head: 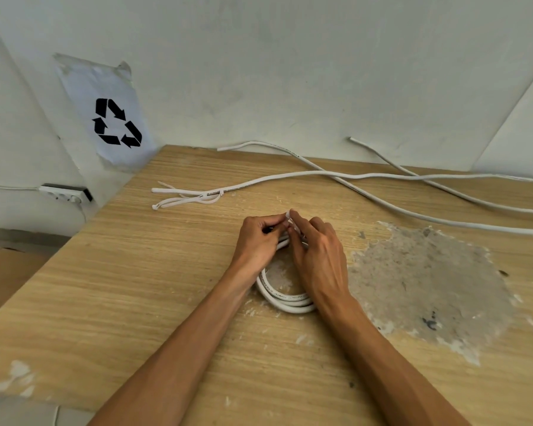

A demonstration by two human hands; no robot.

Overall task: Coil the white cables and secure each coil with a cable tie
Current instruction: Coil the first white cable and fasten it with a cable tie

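Note:
A coiled white cable point(285, 299) lies on the wooden table point(142, 290), its far side hidden under my hands. My left hand point(259, 241) grips the far end of the coil, fingers curled round the strands. My right hand point(316, 250) pinches a white cable tie point(289, 216) at the top of the coil, right against my left fingertips. Three loose white cables point(320, 173) run uncoiled across the back of the table toward the right edge. A few spare white cable ties point(185, 199) lie beyond the coil, to the back left.
A worn grey patch point(428, 284) scars the tabletop to the right of my hands. The wall point(290, 72) stands close behind, with a recycling sign point(114, 121) taped at left. A power strip point(65, 193) and a cardboard box point(6, 272) sit left of the table.

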